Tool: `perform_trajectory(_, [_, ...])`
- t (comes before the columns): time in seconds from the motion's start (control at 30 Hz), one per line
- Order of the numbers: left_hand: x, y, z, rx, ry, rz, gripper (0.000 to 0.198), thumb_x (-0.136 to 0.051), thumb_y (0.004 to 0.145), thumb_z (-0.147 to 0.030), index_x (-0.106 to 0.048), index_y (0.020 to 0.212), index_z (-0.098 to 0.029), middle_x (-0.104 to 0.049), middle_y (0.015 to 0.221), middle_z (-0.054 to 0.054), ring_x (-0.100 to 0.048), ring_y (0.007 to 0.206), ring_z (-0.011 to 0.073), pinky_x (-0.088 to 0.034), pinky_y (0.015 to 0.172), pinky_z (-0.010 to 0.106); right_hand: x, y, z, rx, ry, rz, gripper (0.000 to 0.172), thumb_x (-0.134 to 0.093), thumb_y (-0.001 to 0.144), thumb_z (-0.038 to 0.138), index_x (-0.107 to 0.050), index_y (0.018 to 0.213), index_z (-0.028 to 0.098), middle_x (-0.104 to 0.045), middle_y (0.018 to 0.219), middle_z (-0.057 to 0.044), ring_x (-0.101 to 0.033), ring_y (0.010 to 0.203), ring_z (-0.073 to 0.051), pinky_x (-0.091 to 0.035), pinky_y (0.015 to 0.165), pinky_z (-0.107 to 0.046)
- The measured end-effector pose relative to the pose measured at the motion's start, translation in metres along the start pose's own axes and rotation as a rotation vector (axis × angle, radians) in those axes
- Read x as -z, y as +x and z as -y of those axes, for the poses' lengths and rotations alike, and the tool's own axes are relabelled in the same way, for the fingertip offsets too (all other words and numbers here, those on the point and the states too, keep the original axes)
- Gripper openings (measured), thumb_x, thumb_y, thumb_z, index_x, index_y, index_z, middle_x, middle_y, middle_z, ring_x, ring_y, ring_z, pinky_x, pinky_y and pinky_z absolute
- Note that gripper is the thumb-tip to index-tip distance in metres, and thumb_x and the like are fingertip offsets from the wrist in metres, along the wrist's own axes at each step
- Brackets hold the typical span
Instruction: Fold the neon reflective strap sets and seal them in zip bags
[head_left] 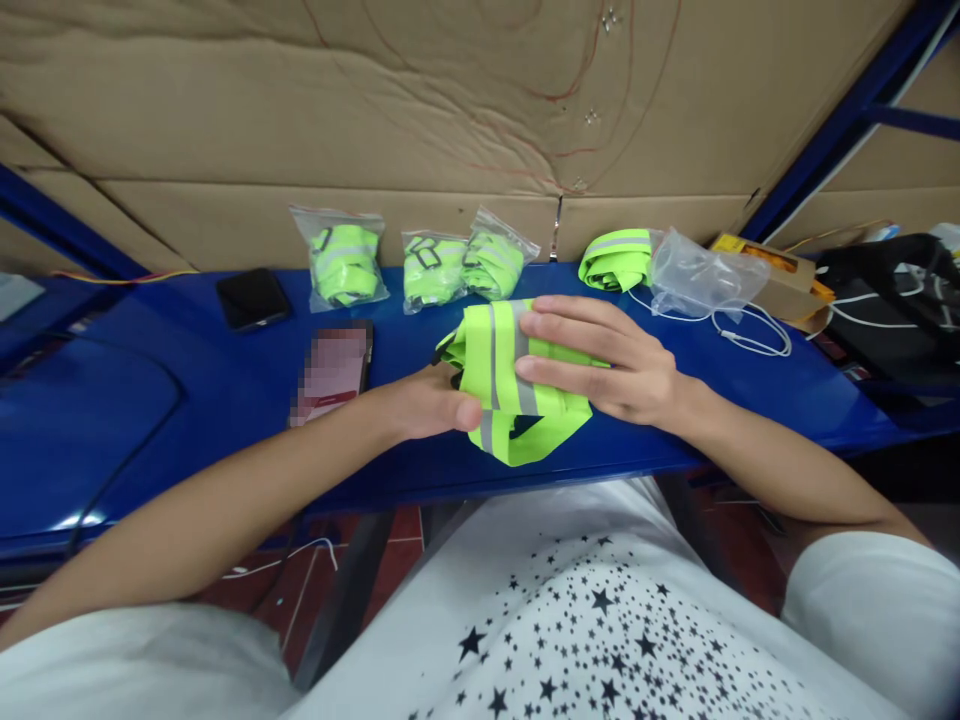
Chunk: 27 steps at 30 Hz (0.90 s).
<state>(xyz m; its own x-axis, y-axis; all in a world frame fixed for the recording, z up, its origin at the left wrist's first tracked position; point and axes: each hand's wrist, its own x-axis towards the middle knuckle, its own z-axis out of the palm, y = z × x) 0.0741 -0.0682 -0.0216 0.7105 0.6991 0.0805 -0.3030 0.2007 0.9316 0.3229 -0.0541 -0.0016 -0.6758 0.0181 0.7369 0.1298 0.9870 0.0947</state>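
Observation:
A neon-yellow reflective strap (510, 355) with grey stripes is wound into a flat bundle between my hands, above the front of the blue table (217, 420). My left hand (431, 402) grips its left side, thumb in front and the other fingers mostly hidden behind. Across the bundle's front and right side lies my right hand (611, 360), its fingers bent around the folds. A loop of strap hangs at the bottom, and a black piece shows at the left edge.
Bagged neon straps (345, 262) stand along the cardboard back wall (300, 120). An unbagged roll (616, 258) lies by a clear plastic bag (701, 275) and a white cable (750, 345). Two phones are at left, one dark (253, 298), one lit (334, 370). A black bag (892, 300) sits at far right.

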Motion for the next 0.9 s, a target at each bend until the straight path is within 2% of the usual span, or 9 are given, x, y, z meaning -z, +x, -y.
perform_trajectory(0.1, [-0.009, -0.004, 0.001, 0.024, 0.099, 0.035, 0.078, -0.093, 0.060, -0.059, -0.073, 0.126, -0.025, -0.080, 0.111, 0.009, -0.068, 0.125, 0.0386, -0.058, 0.102, 0.050, 0.003, -0.001, -0.001, 0.031, -0.060, 0.049, 0.062, -0.049, 0.106, 0.021, -0.034, 0.164, 0.036, -0.055, 0.158, -0.002, -0.045, 0.153, -0.024, -0.048, 0.123, -0.048])
perform_trajectory(0.27, [-0.010, -0.005, 0.007, -0.086, 0.219, -0.170, 0.070, -0.091, 0.065, -0.059, -0.074, 0.126, -0.026, -0.080, 0.114, 0.006, -0.065, 0.132, 0.0350, -0.053, 0.112, 0.046, 0.007, 0.003, 0.004, 0.011, -0.057, 0.135, 0.054, -0.042, 0.108, 0.021, -0.038, 0.161, 0.034, -0.048, 0.162, -0.004, -0.036, 0.158, -0.023, -0.042, 0.126, -0.048])
perform_trajectory(0.37, [-0.012, -0.004, 0.005, -0.074, 0.237, -0.236, 0.055, -0.087, 0.076, -0.050, -0.076, 0.123, -0.023, -0.081, 0.111, 0.007, -0.067, 0.128, 0.0337, -0.053, 0.113, 0.044, 0.007, 0.007, 0.001, -0.035, -0.008, 0.183, 0.053, -0.047, 0.105, 0.029, -0.040, 0.158, 0.025, -0.032, 0.169, -0.011, -0.026, 0.162, -0.026, -0.030, 0.131, -0.051])
perform_trajectory(0.5, [-0.024, -0.004, 0.000, 0.143, 0.092, -0.167, 0.052, -0.085, 0.079, -0.046, -0.077, 0.119, -0.015, -0.081, 0.109, 0.013, -0.077, 0.107, 0.0379, -0.064, 0.094, 0.049, 0.006, 0.001, -0.015, -0.292, 0.303, 0.178, 0.098, -0.067, 0.090, 0.060, -0.017, 0.166, 0.025, -0.017, 0.175, -0.013, -0.021, 0.162, -0.036, -0.026, 0.130, -0.056])
perform_trajectory(0.57, [-0.030, -0.005, -0.003, 0.175, 0.012, -0.139, 0.048, -0.083, 0.083, -0.043, -0.077, 0.120, -0.013, -0.081, 0.112, 0.015, -0.077, 0.106, 0.0380, -0.065, 0.093, 0.049, 0.006, -0.005, -0.025, -0.421, 0.518, 0.237, 0.106, -0.072, 0.086, 0.063, -0.014, 0.167, 0.026, -0.028, 0.171, -0.013, -0.038, 0.154, -0.034, -0.037, 0.125, -0.051])
perform_trajectory(0.63, [-0.034, -0.006, -0.004, 0.166, -0.034, -0.115, 0.045, -0.081, 0.086, -0.039, -0.076, 0.123, -0.014, -0.080, 0.116, 0.014, -0.076, 0.110, 0.0380, -0.065, 0.096, 0.049, 0.005, -0.011, -0.032, -0.530, 0.775, 0.330, 0.100, -0.072, 0.087, 0.063, -0.022, 0.165, 0.026, -0.052, 0.156, -0.011, -0.062, 0.132, -0.027, -0.052, 0.112, -0.044])
perform_trajectory(0.73, [-0.032, -0.005, -0.003, 0.158, -0.061, -0.099, 0.043, -0.079, 0.088, -0.037, -0.075, 0.126, -0.016, -0.079, 0.122, 0.014, -0.074, 0.116, 0.0392, -0.063, 0.100, 0.051, 0.003, -0.013, -0.032, -0.617, 1.115, 0.448, 0.094, -0.077, 0.082, 0.066, -0.040, 0.157, 0.023, -0.073, 0.120, -0.007, -0.073, 0.096, -0.020, -0.062, 0.087, -0.033])
perform_trajectory(0.83, [-0.026, 0.000, 0.000, 0.116, -0.031, -0.153, 0.041, -0.082, 0.086, -0.033, -0.076, 0.123, -0.016, -0.078, 0.124, 0.014, -0.073, 0.118, 0.0398, -0.063, 0.100, 0.051, -0.003, -0.007, -0.024, -0.695, 1.172, 0.293, 0.097, -0.083, 0.073, 0.070, -0.049, 0.150, 0.021, -0.073, 0.113, -0.007, -0.071, 0.089, -0.018, -0.060, 0.077, -0.029])
perform_trajectory(0.9, [-0.022, 0.003, 0.002, 0.104, -0.022, -0.180, 0.040, -0.084, 0.084, -0.031, -0.076, 0.119, -0.016, -0.079, 0.122, 0.014, -0.074, 0.117, 0.0391, -0.063, 0.100, 0.050, -0.009, -0.002, -0.018, -0.816, 1.053, 0.135, 0.083, -0.078, 0.081, 0.067, -0.053, 0.144, 0.019, -0.073, 0.109, -0.006, -0.069, 0.082, -0.016, -0.059, 0.072, -0.027])
